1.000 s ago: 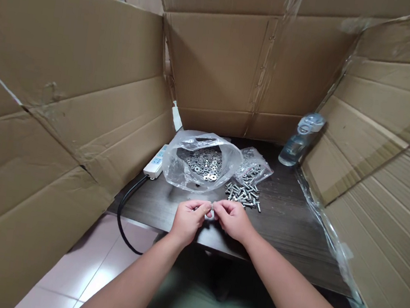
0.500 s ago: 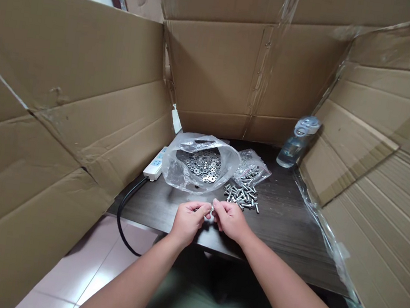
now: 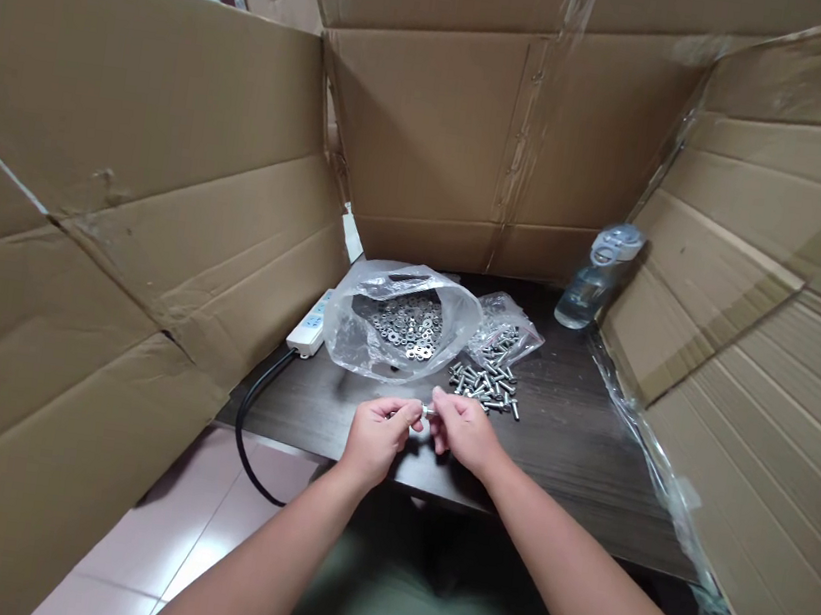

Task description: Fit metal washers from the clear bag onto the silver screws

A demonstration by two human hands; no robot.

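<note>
Near the table's front edge, my left hand (image 3: 376, 436) and my right hand (image 3: 466, 432) meet with fingers pinched around a small metal bolt (image 3: 428, 412). Whether a washer sits on it is too small to tell. Just beyond my hands stands an open clear plastic bag (image 3: 346, 337) holding many metal washers (image 3: 418, 334). Loose bolts (image 3: 483, 386) lie in a pile behind my right hand, partly spilling from a smaller plastic bag (image 3: 488, 323).
A water bottle (image 3: 596, 280) stands at the back right of the dark table (image 3: 573, 450). At the left lies a white power strip (image 3: 309, 329) with a black cable (image 3: 243, 417). Cardboard walls (image 3: 434, 129) enclose the table on three sides.
My right hand's fingertips have shifted slightly apart from my left hand's, and more of the bolt shows between them. The view has tilted slightly.
</note>
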